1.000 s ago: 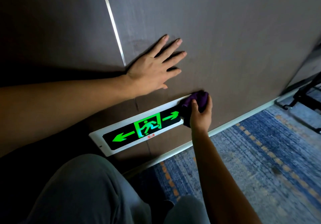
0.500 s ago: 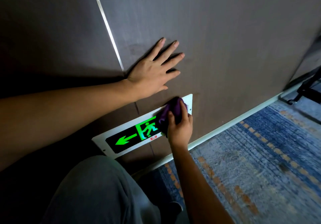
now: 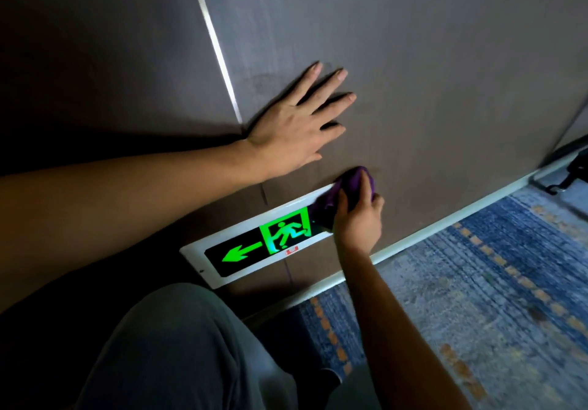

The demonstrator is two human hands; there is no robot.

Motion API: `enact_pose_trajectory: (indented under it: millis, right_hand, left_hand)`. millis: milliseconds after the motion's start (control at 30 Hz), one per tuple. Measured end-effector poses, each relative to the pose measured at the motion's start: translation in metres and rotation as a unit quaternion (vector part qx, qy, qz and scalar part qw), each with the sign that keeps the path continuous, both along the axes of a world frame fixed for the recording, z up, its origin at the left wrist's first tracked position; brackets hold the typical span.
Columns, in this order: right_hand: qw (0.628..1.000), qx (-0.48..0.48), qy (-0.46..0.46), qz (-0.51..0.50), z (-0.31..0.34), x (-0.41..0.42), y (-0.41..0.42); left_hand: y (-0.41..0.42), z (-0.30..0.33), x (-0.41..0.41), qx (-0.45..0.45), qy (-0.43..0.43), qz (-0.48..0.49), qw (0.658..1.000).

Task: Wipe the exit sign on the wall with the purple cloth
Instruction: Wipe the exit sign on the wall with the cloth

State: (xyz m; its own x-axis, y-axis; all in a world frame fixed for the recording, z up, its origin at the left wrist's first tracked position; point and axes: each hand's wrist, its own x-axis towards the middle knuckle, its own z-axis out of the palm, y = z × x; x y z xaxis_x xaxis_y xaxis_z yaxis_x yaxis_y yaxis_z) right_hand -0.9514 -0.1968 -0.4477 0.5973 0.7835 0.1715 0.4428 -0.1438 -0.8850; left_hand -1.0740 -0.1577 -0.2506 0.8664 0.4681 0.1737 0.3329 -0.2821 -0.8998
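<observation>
Sign (image 3: 254, 244) low on wall (image 3: 413, 59), just above the baseboard; long axis slants up to the right, green arrow pointing left. Cloth (image 3: 353, 187) bunched on its right end, gripped by right hand (image 3: 359, 222). Left hand (image 3: 296, 132) flat on wall above, fingers spread. Carpet (image 3: 477, 282) below.
</observation>
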Motion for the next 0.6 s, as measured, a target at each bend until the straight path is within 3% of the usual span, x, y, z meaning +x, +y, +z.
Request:
enact_pose_trajectory:
  millis: [167,300,600]
  right_hand:
    - [0.999,-0.017,0.02,-0.031,0.004,0.022,0.015]
    - [1.0,0.012,-0.014,-0.012,0.006,-0.005,-0.001]
    - [0.998,0.034,0.041,0.018,0.004,-0.069,-0.03]
  left_hand:
    - [-0.001,0.002,0.0,-0.021,-0.012,-0.001,1.0]
    - [-0.001,0.006,-0.004,-0.039,-0.014,-0.013,0.999]
    - [-0.019,0.005,-0.052,-0.026,0.022,-0.006,0.999]
